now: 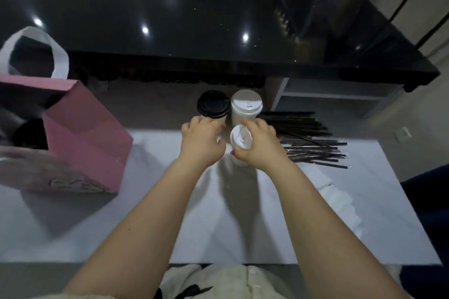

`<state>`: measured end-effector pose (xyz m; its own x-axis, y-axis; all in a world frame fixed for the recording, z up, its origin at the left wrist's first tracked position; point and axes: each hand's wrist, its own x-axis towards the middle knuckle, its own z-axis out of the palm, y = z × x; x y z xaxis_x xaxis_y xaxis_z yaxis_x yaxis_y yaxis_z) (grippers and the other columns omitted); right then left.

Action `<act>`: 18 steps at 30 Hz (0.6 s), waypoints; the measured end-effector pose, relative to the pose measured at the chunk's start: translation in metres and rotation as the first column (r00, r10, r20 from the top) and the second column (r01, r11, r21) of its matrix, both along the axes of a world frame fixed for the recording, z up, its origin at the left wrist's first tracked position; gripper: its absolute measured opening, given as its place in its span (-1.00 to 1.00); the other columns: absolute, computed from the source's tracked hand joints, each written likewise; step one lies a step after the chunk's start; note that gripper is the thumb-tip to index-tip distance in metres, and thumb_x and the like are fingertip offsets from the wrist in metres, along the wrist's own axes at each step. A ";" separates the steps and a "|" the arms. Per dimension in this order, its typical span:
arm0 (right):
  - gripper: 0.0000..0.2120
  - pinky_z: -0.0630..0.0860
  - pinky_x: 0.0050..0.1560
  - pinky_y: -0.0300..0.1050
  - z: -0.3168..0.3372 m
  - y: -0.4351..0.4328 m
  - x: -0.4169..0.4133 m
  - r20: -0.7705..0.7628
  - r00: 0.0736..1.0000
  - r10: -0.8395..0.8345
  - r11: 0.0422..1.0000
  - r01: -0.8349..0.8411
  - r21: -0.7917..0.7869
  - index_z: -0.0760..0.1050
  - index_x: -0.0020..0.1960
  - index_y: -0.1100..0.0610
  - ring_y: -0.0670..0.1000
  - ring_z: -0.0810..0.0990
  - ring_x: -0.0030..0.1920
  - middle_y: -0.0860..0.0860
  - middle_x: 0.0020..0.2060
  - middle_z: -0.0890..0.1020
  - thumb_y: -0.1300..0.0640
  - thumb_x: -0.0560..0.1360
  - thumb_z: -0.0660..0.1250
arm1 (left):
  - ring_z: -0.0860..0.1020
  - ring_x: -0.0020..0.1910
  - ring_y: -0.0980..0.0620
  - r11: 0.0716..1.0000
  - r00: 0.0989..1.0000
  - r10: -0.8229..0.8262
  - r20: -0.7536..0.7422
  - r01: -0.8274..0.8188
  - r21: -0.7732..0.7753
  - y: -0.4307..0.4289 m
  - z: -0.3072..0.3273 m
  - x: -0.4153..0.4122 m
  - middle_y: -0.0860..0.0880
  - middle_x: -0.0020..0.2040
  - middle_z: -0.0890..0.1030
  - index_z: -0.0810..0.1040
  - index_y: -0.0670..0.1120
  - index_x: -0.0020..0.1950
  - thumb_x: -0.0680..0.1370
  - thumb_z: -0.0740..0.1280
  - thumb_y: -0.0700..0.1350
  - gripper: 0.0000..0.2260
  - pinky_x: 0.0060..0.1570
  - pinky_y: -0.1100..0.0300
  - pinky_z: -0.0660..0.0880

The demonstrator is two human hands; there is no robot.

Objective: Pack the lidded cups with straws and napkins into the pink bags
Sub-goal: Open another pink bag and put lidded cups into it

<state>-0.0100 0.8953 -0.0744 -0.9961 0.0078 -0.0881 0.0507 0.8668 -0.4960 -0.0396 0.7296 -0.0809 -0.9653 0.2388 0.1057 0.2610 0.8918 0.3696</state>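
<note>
The right hand (258,147) is gripping a white-lidded paper cup (239,139); the left hand (200,141), fingers relaxed, is touching a black-lidded pink cup (213,104).

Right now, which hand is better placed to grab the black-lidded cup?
Left. The left hand is at the black-lidded cup, with the pink bag on its side; the right hand grips the nearer white-lidded cup.

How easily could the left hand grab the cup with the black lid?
Probably easily, yes. The left hand is right in front of the black-lidded cup, fingertips near its side, with nothing between them. The right hand grips the front white-lidded cup.
</note>
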 end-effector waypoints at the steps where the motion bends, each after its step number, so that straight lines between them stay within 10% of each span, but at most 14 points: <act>1: -0.23 0.30 0.23 -0.08 0.000 0.001 0.001 -0.011 0.999 0.038 0.999 -0.038 -0.013 0.25 0.46 -0.02 0.13 0.25 0.32 -0.01 0.36 0.30 -0.09 0.34 0.50 | 0.36 0.25 -0.07 0.999 0.999 0.035 0.003 -0.035 -0.007 -0.001 -0.001 0.004 0.05 0.20 0.56 0.52 0.07 0.28 0.46 0.33 -0.05 -0.62 0.20 0.02 0.21; 18: -0.26 0.36 0.24 0.01 -0.003 -0.100 0.056 -0.103 0.716 0.691 0.705 -0.698 -0.127 0.26 0.45 -0.06 0.10 0.23 0.33 -0.02 0.37 0.31 -0.07 0.35 0.48 | 0.41 0.26 -0.09 0.745 0.748 0.664 -0.011 -0.662 -0.075 -0.091 -0.008 0.171 0.02 0.22 0.58 0.55 0.08 0.27 0.47 0.36 0.01 -0.64 0.22 -0.03 0.25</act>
